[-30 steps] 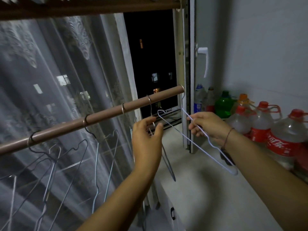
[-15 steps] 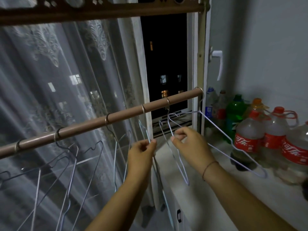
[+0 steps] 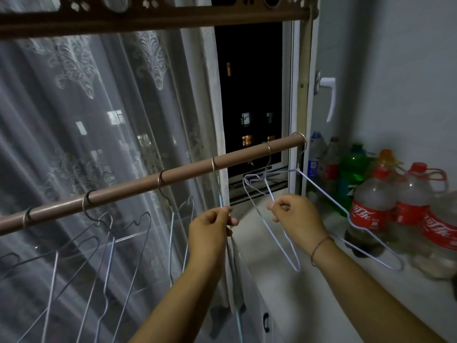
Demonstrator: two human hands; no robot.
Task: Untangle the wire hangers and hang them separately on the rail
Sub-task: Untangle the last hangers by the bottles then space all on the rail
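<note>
Brown tubular rail [image 3: 123, 190]: runs low-left to high-right across window.
Left hand [image 3: 210, 231]: thumb and forefinger pinching pale blue wire hanger [image 3: 219, 194] just below its hook. Hanger drops straight down past wrist.
Right hand [image 3: 296, 216]: fingertips pinching shoulder wire of white wire hanger [image 3: 297, 268], hooked next along rail toward right end.
White hanger's long axis swung crosswise to rail, toward person – blue one lies left of it.
Hooks apart on rail. Lower wires near; contact not discernible.
Judged: separation turns on spreading hands along rail line.
</note>
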